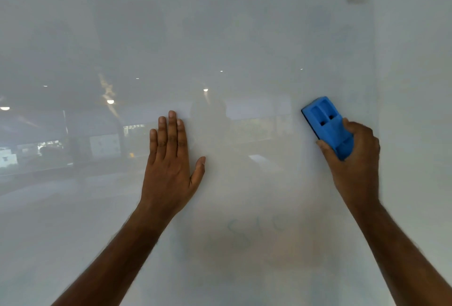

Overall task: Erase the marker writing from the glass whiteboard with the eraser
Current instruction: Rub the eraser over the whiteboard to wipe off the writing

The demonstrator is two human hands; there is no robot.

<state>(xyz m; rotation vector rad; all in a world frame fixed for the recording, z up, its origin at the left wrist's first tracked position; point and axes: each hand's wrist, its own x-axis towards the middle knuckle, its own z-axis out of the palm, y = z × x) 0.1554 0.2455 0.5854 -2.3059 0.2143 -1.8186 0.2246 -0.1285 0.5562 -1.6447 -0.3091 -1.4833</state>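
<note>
The glass whiteboard (220, 36) fills nearly the whole view, pale and glossy, with ceiling lights and a room reflected in it. The blue eraser (327, 126) sits against the board near the board's right edge, tilted so its upper end leans toward the board's middle. The right hand (352, 159) is wrapped around the eraser's lower half, thumb on one long side and fingers closed over the other, so the top half with its 2 moulded grooves and 2 small holes stays uncovered. A dark strip shows along the eraser's underside, likely the felt pad facing the glass.

The left hand (171, 159) lies flat on the board, well to the left of the eraser, fingers straight and together, thumb spread, holding nothing.

Below and to the left of the eraser, low on the board, faint blue marker writing (244, 230) remains, a few pale strokes too washed out to read. Most of the board looks wiped already, so the job seems far along.

The eraser appears light, probably foam or soft plastic, stiff enough to press with. Gripping it by the 2 long sides, as now, suits it. The glass is hard and slick, so the pad should glide easily; firm, even pressure matters more than force, and the braced left palm may slip.
</note>
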